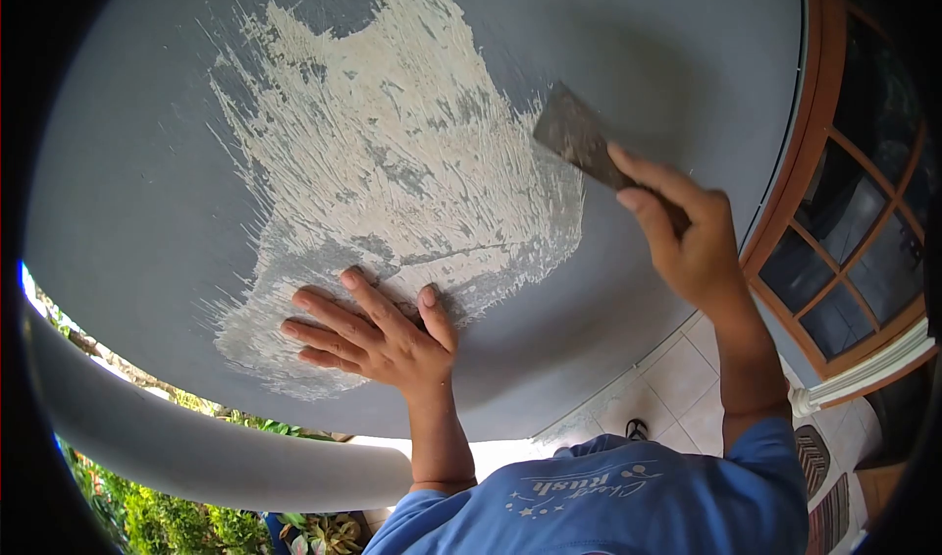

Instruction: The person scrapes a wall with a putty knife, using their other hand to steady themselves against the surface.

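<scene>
A grey wall (628, 25) fills the view, with a large scraped patch (373, 113) of pale, streaky bare surface in its middle. My left hand (378, 339) lies on the lower part of this patch, fingers spread and palm towards the wall. My right hand (692, 231) grips a scraper (579, 135) by its handle, thumb and forefinger along it. The scraper's wide, dark, stained blade points up and left, its edge close to the right border of the patch.
To the right stands a brown wooden frame with glass panes (834, 251). A round pale column (196, 447) crosses the lower left, with green plants (177, 516) beyond it. Below are floor tiles (677, 378) and striped mats (829, 516).
</scene>
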A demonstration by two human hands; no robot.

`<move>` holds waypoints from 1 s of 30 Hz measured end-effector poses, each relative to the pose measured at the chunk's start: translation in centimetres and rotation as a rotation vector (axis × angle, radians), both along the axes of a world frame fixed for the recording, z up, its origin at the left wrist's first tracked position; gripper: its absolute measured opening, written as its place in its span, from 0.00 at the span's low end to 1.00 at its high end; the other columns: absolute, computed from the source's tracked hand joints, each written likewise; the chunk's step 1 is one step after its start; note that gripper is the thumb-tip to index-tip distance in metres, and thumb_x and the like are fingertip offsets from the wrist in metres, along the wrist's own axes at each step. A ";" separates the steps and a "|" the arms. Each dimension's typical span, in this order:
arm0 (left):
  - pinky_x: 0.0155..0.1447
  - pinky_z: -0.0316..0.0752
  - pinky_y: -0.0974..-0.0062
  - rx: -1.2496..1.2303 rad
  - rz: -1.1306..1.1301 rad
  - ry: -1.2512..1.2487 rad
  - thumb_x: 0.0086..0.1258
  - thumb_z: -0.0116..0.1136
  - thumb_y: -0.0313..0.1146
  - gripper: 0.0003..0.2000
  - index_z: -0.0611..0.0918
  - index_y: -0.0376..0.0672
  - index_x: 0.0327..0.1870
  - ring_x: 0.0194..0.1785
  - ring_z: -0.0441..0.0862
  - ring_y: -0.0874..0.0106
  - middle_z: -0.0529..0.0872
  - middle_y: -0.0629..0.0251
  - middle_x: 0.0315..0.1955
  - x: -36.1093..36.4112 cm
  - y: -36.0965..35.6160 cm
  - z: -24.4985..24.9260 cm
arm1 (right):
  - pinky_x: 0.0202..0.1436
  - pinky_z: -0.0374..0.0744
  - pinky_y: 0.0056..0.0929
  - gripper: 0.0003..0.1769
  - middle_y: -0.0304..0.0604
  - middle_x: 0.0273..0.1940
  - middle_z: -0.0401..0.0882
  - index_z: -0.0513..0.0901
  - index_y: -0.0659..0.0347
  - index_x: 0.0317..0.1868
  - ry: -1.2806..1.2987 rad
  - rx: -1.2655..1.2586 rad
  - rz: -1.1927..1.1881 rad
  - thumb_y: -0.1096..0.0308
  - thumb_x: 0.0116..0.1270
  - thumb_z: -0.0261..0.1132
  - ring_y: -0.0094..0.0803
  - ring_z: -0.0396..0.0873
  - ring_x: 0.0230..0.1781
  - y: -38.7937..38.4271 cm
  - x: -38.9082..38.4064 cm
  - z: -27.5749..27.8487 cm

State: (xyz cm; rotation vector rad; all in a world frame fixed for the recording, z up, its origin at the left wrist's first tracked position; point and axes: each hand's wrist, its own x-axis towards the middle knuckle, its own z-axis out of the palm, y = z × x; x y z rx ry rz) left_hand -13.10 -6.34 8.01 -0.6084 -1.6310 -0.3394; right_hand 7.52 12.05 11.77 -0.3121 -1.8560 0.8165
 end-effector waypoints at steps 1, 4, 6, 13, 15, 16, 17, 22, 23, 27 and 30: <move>0.75 0.27 0.41 -0.002 0.012 -0.006 0.75 0.32 0.57 0.34 0.59 0.45 0.75 0.75 0.40 0.34 0.51 0.38 0.73 0.0 0.0 0.0 | 0.38 0.77 0.15 0.17 0.44 0.43 0.88 0.81 0.60 0.57 0.004 -0.023 0.023 0.71 0.68 0.65 0.16 0.81 0.35 0.1 0.1 0.5; 0.74 0.28 0.41 -0.003 0.001 -0.005 0.75 0.32 0.58 0.34 0.59 0.45 0.75 0.75 0.40 0.33 0.51 0.37 0.73 0.0 -0.1 -0.2 | 0.47 0.78 0.19 0.16 0.46 0.47 0.86 0.82 0.61 0.55 -0.151 -0.075 0.041 0.70 0.68 0.64 0.19 0.82 0.44 -1.2 1.4 0.2; 0.75 0.28 0.41 0.017 -0.009 -0.002 0.75 0.32 0.58 0.34 0.60 0.45 0.75 0.75 0.40 0.34 0.51 0.38 0.73 -0.1 0.2 -0.1 | 0.48 0.78 0.19 0.15 0.46 0.47 0.86 0.83 0.61 0.55 -0.079 0.204 0.023 0.70 0.68 0.64 0.19 0.82 0.45 -1.3 0.5 -1.9; 0.76 0.30 0.45 0.003 -0.024 -0.005 0.75 0.32 0.58 0.33 0.62 0.46 0.74 0.77 0.40 0.40 0.52 0.43 0.74 0.1 0.0 -0.3 | 0.38 0.75 0.15 0.15 0.41 0.42 0.87 0.83 0.60 0.54 0.091 -0.076 -0.016 0.72 0.68 0.64 0.15 0.79 0.36 -0.9 -1.1 0.5; 0.76 0.30 0.47 -0.001 -0.033 0.006 0.75 0.32 0.58 0.33 0.62 0.45 0.74 0.78 0.40 0.42 0.51 0.44 0.74 -0.1 -0.2 -0.9 | 0.32 0.72 0.13 0.15 0.38 0.38 0.87 0.83 0.62 0.55 0.052 -0.096 -0.006 0.72 0.69 0.64 0.12 0.75 0.29 -2.4 -0.5 -1.9; 0.76 0.30 0.46 0.001 -0.043 0.000 0.75 0.33 0.58 0.33 0.63 0.46 0.74 0.77 0.40 0.40 0.52 0.42 0.74 -0.1 -0.2 -1.0 | 0.30 0.69 0.13 0.15 0.37 0.36 0.86 0.82 0.62 0.55 0.064 -0.040 -0.004 0.72 0.69 0.63 0.11 0.72 0.27 -2.3 -0.4 -2.4; 0.76 0.30 0.45 0.005 -0.054 -0.008 0.75 0.34 0.57 0.32 0.63 0.47 0.74 0.76 0.41 0.38 0.53 0.40 0.73 -0.1 -0.2 -1.2 | 0.27 0.67 0.12 0.15 0.36 0.34 0.85 0.82 0.63 0.56 0.077 0.015 -0.003 0.72 0.69 0.63 0.10 0.69 0.25 -2.2 -0.3 -3.0; 0.76 0.31 0.44 -0.015 -0.064 -0.067 0.75 0.35 0.55 0.30 0.66 0.48 0.73 0.76 0.43 0.36 0.54 0.39 0.73 0.6 -0.3 -1.9 | 0.26 0.67 0.14 0.16 0.35 0.28 0.81 0.81 0.65 0.57 0.115 -0.055 -0.087 0.71 0.71 0.61 0.12 0.68 0.24 -2.0 -0.4 -0.5; 0.76 0.31 0.44 -0.019 -0.080 -0.081 0.75 0.35 0.55 0.30 0.67 0.49 0.72 0.76 0.42 0.36 0.53 0.39 0.73 0.5 -0.2 -2.9 | 0.26 0.67 0.15 0.16 0.35 0.28 0.80 0.80 0.65 0.57 0.114 -0.038 -0.086 0.71 0.71 0.61 0.12 0.68 0.23 -2.4 -0.9 -0.7; 0.75 0.45 0.48 -0.080 -0.399 -0.202 0.77 0.40 0.45 0.27 0.66 0.36 0.70 0.75 0.50 0.42 0.59 0.38 0.70 3.2 -0.8 -4.1 | 0.26 0.68 0.18 0.18 0.37 0.26 0.77 0.79 0.68 0.59 0.098 -0.126 0.168 0.73 0.71 0.59 0.17 0.67 0.22 -5.0 0.4 -4.3; 0.70 0.60 0.54 -0.129 -0.969 -0.441 0.76 0.44 0.41 0.26 0.68 0.31 0.67 0.69 0.66 0.46 0.70 0.38 0.64 6.3 -0.8 -4.0 | 0.27 0.67 0.18 0.19 0.38 0.28 0.76 0.76 0.69 0.61 0.159 -0.221 0.193 0.74 0.70 0.59 0.17 0.66 0.23 -5.3 -0.2 -6.0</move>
